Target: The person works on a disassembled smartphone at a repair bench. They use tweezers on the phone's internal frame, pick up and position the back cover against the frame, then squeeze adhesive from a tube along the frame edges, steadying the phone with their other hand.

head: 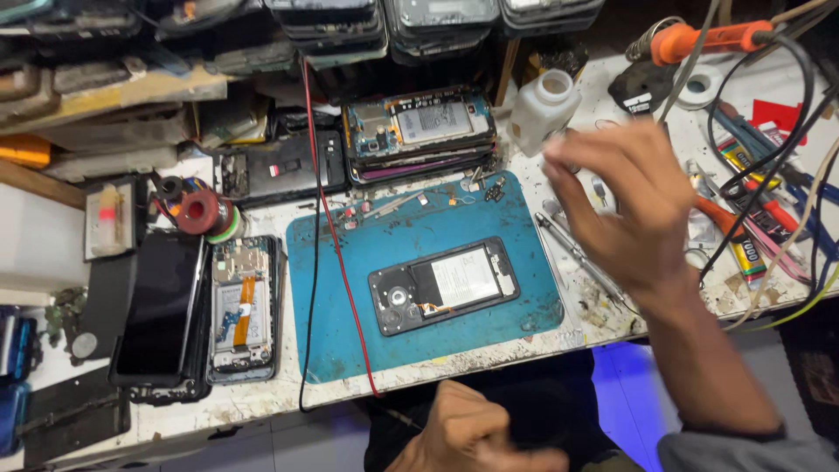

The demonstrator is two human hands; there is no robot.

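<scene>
the right hand (625, 205) hovered half open above the desk (262, 398), just under a white bottle (542, 105). the left hand (468, 428) was fisted at six o'clock from the opened phone (443, 285).

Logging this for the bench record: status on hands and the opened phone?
Right hand raised near white bottle, grip unclear. Left hand fisted at bench edge, empty. Opened phone flat on blue mat, untouched.
</scene>
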